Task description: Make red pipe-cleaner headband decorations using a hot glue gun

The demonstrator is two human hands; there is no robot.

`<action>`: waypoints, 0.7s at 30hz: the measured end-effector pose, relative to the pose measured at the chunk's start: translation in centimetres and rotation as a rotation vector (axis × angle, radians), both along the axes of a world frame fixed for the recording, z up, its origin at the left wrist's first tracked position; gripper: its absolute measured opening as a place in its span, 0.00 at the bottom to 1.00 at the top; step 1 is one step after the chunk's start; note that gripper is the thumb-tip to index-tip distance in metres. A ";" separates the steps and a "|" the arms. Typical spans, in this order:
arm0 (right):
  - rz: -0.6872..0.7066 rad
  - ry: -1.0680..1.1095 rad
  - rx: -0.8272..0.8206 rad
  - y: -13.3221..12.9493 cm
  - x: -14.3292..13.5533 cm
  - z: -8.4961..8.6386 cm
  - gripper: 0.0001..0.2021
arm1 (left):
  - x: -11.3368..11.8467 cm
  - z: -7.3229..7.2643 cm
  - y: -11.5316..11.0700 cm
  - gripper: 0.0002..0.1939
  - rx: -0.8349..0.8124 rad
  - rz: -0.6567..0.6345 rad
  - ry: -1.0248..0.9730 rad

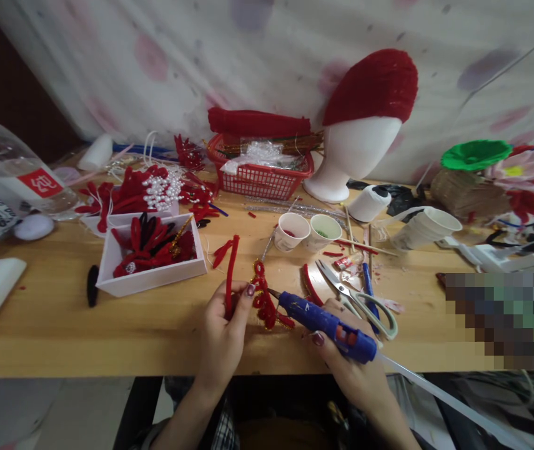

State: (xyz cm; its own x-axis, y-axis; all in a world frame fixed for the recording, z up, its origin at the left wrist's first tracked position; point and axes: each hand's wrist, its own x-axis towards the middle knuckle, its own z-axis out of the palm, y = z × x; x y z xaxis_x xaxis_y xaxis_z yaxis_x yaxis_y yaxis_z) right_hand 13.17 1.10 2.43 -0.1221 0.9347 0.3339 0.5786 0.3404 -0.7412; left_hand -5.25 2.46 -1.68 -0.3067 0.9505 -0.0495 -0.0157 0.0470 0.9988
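My left hand is closed on a red and gold looped chenille ornament, pinched between thumb and finger above the table. A plain red chenille strip also rises from this hand. My right hand is wrapped round a blue hot glue gun, with a long pale glue stick coming out of its back. The gun's nozzle points left and is at the ornament's edge; whether it touches is too small to tell. Scissors with pale handles lie just beyond my right hand.
A white box of red and black chenille pieces stands left. Two paper cups sit ahead, with a red basket and a white foam head behind. A bottle is far left; a tipped cup lies right.
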 end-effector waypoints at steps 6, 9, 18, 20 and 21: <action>-0.063 0.001 -0.019 -0.1 0.1 -0.7 0.18 | 0.1 0.5 0.2 0.14 0.002 0.001 -0.012; -0.014 0.020 -0.025 -0.2 0.4 -0.7 0.17 | 0.1 0.7 0.2 0.14 -0.005 0.005 -0.015; -0.021 -0.063 0.013 -0.8 0.8 -0.5 0.19 | 0.2 0.4 0.2 0.15 -0.008 -0.010 -0.082; 0.028 -0.089 -0.023 -0.8 1.0 -0.2 0.19 | 0.2 0.5 0.2 0.15 -0.011 -0.007 -0.085; 0.043 -0.108 -0.036 -0.9 1.1 0.0 0.18 | 0.2 0.5 0.2 0.14 -0.015 -0.007 -0.081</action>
State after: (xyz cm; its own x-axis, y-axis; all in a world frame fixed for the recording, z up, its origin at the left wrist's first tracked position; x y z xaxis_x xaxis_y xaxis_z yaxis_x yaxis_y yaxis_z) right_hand 14.29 0.24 2.40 -0.1956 0.9389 0.2832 0.6411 0.3409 -0.6875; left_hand -5.06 2.66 -1.16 -0.2945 0.9516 -0.0879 -0.0961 0.0621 0.9934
